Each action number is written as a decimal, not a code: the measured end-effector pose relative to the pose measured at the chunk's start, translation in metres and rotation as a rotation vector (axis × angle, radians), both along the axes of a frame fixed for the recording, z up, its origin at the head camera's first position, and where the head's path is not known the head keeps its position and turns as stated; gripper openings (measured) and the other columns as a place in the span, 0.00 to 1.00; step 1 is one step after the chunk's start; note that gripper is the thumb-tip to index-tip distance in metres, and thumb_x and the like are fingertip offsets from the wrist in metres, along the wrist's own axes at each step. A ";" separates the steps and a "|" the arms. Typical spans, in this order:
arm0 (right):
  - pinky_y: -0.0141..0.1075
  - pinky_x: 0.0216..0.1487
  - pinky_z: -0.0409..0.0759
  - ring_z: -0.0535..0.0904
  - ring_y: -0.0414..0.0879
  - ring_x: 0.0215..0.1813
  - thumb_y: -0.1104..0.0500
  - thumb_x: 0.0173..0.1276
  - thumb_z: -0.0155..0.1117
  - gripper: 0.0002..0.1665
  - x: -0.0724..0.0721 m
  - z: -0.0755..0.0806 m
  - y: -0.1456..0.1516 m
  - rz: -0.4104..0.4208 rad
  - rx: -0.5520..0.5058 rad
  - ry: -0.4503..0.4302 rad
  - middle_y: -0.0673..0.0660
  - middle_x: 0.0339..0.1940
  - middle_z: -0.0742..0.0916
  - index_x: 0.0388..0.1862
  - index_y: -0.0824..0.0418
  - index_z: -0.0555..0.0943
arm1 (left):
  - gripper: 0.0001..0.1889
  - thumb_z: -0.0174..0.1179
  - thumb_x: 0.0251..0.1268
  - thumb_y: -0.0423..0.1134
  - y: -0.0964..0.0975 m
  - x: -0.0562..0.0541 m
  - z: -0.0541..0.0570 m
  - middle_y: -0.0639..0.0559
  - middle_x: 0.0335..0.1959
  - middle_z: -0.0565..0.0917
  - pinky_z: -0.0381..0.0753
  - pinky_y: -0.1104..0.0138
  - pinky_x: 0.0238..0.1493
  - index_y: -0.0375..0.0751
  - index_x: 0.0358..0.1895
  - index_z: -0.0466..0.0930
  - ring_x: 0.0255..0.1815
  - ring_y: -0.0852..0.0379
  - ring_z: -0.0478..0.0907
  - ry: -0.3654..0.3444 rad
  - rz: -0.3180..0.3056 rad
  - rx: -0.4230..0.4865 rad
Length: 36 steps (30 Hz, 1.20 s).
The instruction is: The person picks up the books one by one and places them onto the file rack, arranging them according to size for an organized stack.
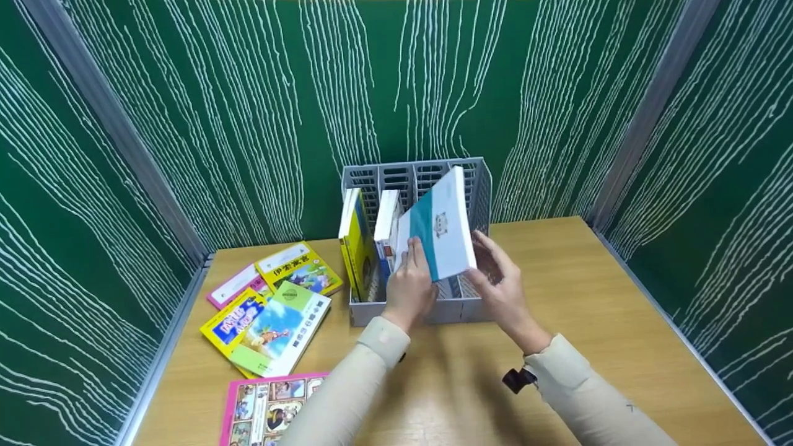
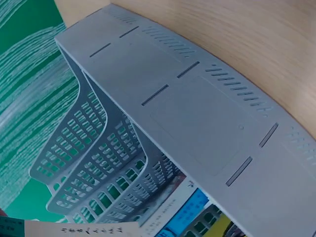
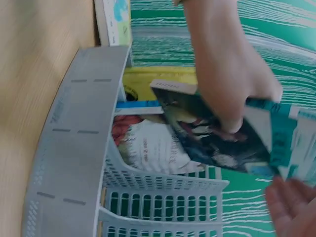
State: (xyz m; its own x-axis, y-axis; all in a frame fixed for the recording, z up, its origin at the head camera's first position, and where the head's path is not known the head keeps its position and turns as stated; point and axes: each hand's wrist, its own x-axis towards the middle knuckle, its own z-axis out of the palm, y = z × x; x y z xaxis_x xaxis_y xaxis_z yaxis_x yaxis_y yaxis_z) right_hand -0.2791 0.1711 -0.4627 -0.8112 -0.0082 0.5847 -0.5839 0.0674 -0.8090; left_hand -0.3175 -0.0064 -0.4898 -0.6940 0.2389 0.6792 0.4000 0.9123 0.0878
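A paperback book (image 1: 441, 226), white with a teal band and a small cartoon figure, tilts over the front of a grey file rack (image 1: 406, 313). My left hand (image 1: 412, 288) pinches its left part; in the right wrist view the left thumb lies across a dark picture on the other cover. At the book's right edge is my right hand (image 1: 505, 291), fingers spread and touching its lower corner. In the left wrist view the book's pale spine (image 2: 81, 229) crosses the bottom left corner. The left hand itself is mostly outside that view.
Yellow books (image 1: 356, 248) stand in the rack's leftmost slot, white and blue books (image 1: 386, 226) in the slot beside them. Left of the rack lies a pile of children's books (image 1: 282, 328). A pink-edged book (image 1: 282, 406) lies nearer, partly behind the left sleeve. Green walls enclose the wooden table (image 1: 619, 347).
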 end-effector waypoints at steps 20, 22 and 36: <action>0.51 0.62 0.86 0.88 0.59 0.57 0.64 0.73 0.74 0.25 -0.037 -0.054 0.025 -0.197 0.426 0.007 0.66 0.61 0.91 0.66 0.70 0.83 | 0.38 0.63 0.71 0.27 -0.017 -0.015 0.003 0.33 0.63 0.86 0.92 0.56 0.56 0.29 0.82 0.61 0.50 0.41 0.92 -0.176 -0.092 0.513; 0.58 0.65 0.85 0.88 0.63 0.60 0.61 0.73 0.75 0.27 -0.039 -0.060 0.026 -0.187 0.498 -0.031 0.67 0.64 0.90 0.68 0.69 0.83 | 0.35 0.61 0.74 0.26 -0.018 -0.017 0.002 0.35 0.64 0.86 0.90 0.56 0.60 0.32 0.82 0.63 0.54 0.41 0.92 -0.166 -0.116 0.551; 0.61 0.69 0.83 0.88 0.64 0.63 0.52 0.83 0.64 0.21 -0.057 -0.102 0.025 -0.055 0.925 -0.166 0.65 0.62 0.91 0.65 0.63 0.86 | 0.13 0.54 0.85 0.36 -0.006 -0.029 -0.012 0.37 0.49 0.92 0.90 0.48 0.46 0.34 0.62 0.81 0.43 0.43 0.92 -0.193 -0.087 0.815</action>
